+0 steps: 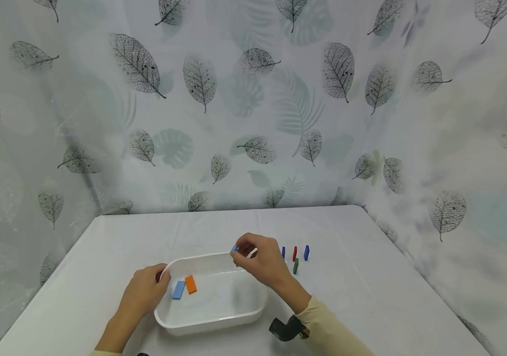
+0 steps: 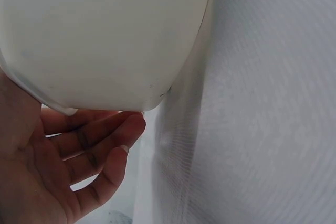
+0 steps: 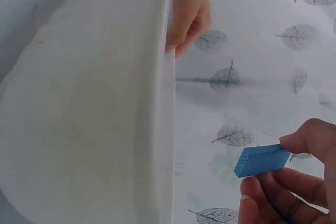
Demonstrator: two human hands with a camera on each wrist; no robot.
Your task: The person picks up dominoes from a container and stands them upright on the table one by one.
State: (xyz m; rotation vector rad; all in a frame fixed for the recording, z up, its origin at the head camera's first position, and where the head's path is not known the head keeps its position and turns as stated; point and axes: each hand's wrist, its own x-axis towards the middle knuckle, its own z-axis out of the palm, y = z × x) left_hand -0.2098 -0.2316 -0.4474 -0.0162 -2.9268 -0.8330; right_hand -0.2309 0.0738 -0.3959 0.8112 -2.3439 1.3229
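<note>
A white plastic basin (image 1: 218,324) stands on the table, with a light blue block (image 1: 179,290) and an orange block (image 1: 190,284) lying in its left part. My left hand (image 1: 144,289) grips the basin's left rim, thumb on top; the left wrist view shows its fingers (image 2: 107,135) curled beneath the edge. Above the basin's far right rim, my right hand (image 1: 260,258) pinches another light blue block (image 3: 262,160) between thumb and fingers. In the head view that block is mostly hidden by the fingers.
Right of the basin, on the white-covered table (image 1: 369,296), stand a red block (image 1: 295,253), a green block (image 1: 296,266) and two dark blue ones, one a blue block (image 1: 307,252) at the right. A leaf-patterned curtain (image 1: 253,109) hangs behind and at both sides.
</note>
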